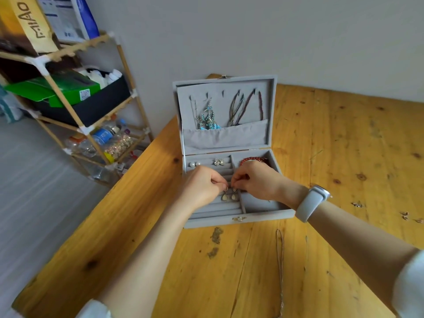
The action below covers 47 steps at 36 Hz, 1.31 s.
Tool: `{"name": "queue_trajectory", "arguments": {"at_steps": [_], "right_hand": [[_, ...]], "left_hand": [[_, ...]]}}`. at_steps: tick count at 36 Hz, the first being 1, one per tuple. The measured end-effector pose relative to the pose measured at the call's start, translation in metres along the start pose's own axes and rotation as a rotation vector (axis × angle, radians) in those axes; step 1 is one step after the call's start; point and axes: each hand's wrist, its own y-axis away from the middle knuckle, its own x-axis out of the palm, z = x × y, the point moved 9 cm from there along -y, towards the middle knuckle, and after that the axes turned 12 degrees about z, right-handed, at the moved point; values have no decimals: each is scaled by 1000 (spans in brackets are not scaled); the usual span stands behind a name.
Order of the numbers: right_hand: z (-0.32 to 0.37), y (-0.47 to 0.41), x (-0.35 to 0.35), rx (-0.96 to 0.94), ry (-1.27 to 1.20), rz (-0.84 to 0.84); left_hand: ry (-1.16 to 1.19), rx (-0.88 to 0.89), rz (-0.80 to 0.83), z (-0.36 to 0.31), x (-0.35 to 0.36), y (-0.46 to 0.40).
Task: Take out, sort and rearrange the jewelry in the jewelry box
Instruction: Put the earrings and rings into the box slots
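Observation:
A grey velvet jewelry box (263, 218) stands open on the wooden table, its lid upright against the wall. My left hand (202, 184) pinches the hook of one pale teardrop earring (224, 197). My right hand (254, 180) pinches the hook of its twin (234, 196). Both earrings hang just over the ring-roll rows. Pearl studs (194, 164) and a sparkly pair (218, 161) sit in the back rows. A red bead bracelet (250, 159) lies in the right compartment, partly hidden by my right hand. Turquoise earrings (207, 121) and several necklaces (241, 106) hang in the lid.
A thin chain (280, 260) lies on the table (344, 157) in front of the box. Small metal pieces (358, 204) lie at the right. A bamboo shelf (91, 125) with boxes and bottles stands to the left, beyond the table edge.

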Motion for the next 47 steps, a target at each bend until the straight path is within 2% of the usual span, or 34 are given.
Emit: {"name": "queue_trajectory", "arguments": {"at_steps": [8,16,19,26,34,41,47], "right_hand": [[1,4,-4,-3,-24,-80],[6,27,0,-24,36,-241],[7,35,5,-14,69,-252],[14,38,9,33,169,-249],[9,51,9,-11,12,-291],[-14,98,-13,-41,-105,-462],[-68,151,-19,106,-84,-530]], "left_hand": [[-67,-23,-138,3,-5,0],[-234,69,-314,-6,-1,19],[-310,61,-330,-5,6,27],[-300,8,-365,-1,7,32],[-223,10,-383,-4,7,37],[-129,136,-430,-34,17,52],[-140,288,-433,-85,58,49]]}}
